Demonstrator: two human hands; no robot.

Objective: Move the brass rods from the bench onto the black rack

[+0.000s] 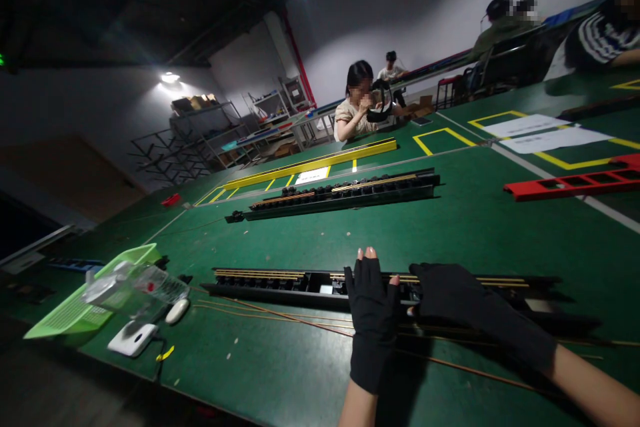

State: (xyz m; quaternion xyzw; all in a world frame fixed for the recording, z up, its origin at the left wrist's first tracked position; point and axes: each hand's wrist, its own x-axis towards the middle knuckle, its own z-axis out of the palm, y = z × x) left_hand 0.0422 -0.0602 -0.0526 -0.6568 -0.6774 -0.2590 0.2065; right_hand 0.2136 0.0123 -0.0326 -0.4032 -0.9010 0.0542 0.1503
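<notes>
A long black channel-like rail (pixel 280 291) lies across the table before me, with thin brass-coloured rods (pixel 260 274) along its top. My left hand (pixel 373 313), in a black fingerless glove, rests across the middle of this rail with its fingers stretched out. Just right of it, my right hand (pixel 450 297), gloved the same way, is bent over the rail, thumb on the near side and fingers at the far side. It grips the rail there; the palm side is hidden. Loose thin brown rods (pixel 305 324) lie on the near side of the rail, passing behind both hands.
A similar black assembly (pixel 345 193) lies farther back, before a yellow rail (pixel 310 164). A red slotted piece (pixel 570 185) is at right. At left are a green basket (pixel 65 317), a plastic bottle (pixel 160 283) and a white device (pixel 133 339). A person (pixel 345 113) sits opposite.
</notes>
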